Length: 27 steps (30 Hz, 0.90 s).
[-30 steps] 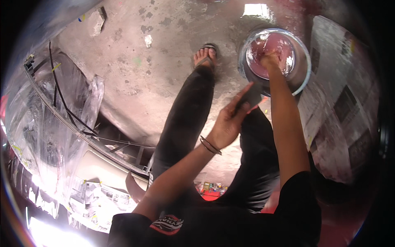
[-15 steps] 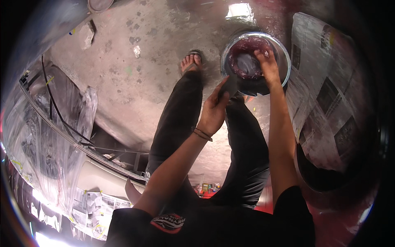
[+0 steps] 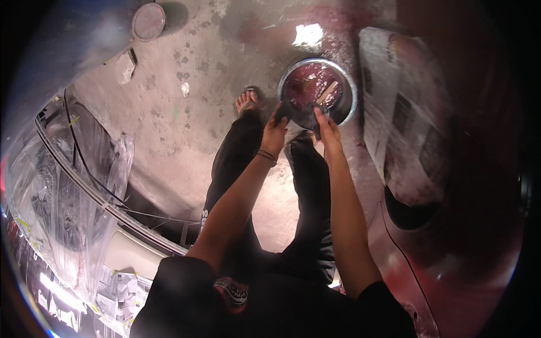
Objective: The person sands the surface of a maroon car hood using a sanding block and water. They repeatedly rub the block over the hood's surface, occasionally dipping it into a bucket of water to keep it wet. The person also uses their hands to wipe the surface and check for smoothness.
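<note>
My left hand point(image 3: 273, 134), with a dark band at its wrist, grips a dark flat piece point(image 3: 282, 112) at the bucket’s near left side. My right hand point(image 3: 329, 130) has its fingers on a dark, thin sheet point(image 3: 317, 117) at the near rim. The round bucket point(image 3: 350, 90) stands on the floor beyond my feet, holding murky reddish liquid point(image 3: 301, 84). A tan wooden strip point(image 3: 328, 90) shows over the liquid just above my right fingertips; I cannot tell if it floats or is held.
A red panel point(image 3: 411, 287) and newspaper masking point(image 3: 406, 124) are at right. Left are a curved rail point(image 3: 79, 174), plastic sheeting point(image 3: 96, 236) and a dark cable point(image 3: 70, 129). A round can point(image 3: 147, 22) stands upper left on the stained concrete floor point(image 3: 186, 129), near a pale chunk point(image 3: 125, 66).
My right hand has come up out of the liquid toward the near rim, beside my left hand, and now has a dark sheet at its fingers. The tan strip has appeared. The view has shifted.
</note>
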Available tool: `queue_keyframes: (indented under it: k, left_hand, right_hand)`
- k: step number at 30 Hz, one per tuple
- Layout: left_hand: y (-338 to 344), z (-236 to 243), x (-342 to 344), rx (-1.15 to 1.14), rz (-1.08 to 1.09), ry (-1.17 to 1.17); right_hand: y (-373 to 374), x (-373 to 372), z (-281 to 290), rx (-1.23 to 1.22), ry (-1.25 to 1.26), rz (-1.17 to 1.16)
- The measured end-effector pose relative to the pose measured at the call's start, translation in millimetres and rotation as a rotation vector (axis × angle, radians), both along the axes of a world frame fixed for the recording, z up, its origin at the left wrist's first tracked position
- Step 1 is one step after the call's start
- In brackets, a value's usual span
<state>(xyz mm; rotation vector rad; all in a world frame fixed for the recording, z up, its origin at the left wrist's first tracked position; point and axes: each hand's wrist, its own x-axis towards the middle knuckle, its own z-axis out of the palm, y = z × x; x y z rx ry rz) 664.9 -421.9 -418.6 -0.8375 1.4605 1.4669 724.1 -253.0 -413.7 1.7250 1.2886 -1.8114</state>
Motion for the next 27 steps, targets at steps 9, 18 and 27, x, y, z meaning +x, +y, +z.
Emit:
queue_keyframes:
  k: [9, 18, 27]
  left_hand:
    - [53, 62, -8, 0.056, 0.024, -0.393]
    - [49, 99, -5, 0.818, 0.131, -0.608]
    - [68, 141, -19, 1.890, 0.148, -0.112]
  right_hand:
    - [6, 2, 215, -0.345, 0.393, -0.385]
    - [-17, -9, 329, -0.433, 0.406, -0.427]
    - [-16, -49, 418, -0.200, 0.465, -0.160]
